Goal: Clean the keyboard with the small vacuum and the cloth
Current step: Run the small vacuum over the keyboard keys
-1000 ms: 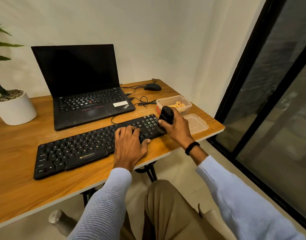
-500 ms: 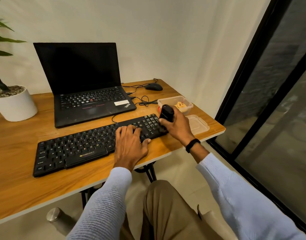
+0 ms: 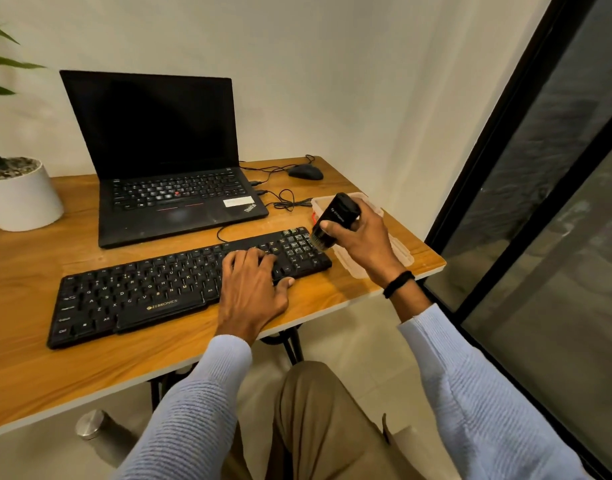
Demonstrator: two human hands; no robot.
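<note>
A black keyboard [image 3: 152, 289] lies along the front of the wooden desk [image 3: 27, 368]. My left hand [image 3: 254, 289] rests flat on its right-hand keys, fingers spread, thumb at the front edge. My right hand [image 3: 361, 237] grips the small black vacuum [image 3: 335, 220], tilted with its brush end down just above the keyboard's number pad at the right end. The cloth is not visible; the vacuum and my right hand cover most of the box behind them.
A black laptop [image 3: 166, 168] stands open behind the keyboard. A white plant pot [image 3: 20, 199] sits at the left. A black mouse [image 3: 306, 172] with cables lies at the back right. A clear plastic box [image 3: 373, 206] and its lid [image 3: 401, 254] sit near the desk's right edge.
The vacuum has lifted off the keyboard's right end and tilted over, brush end pointing down-left. My left hand has stayed on the keys.
</note>
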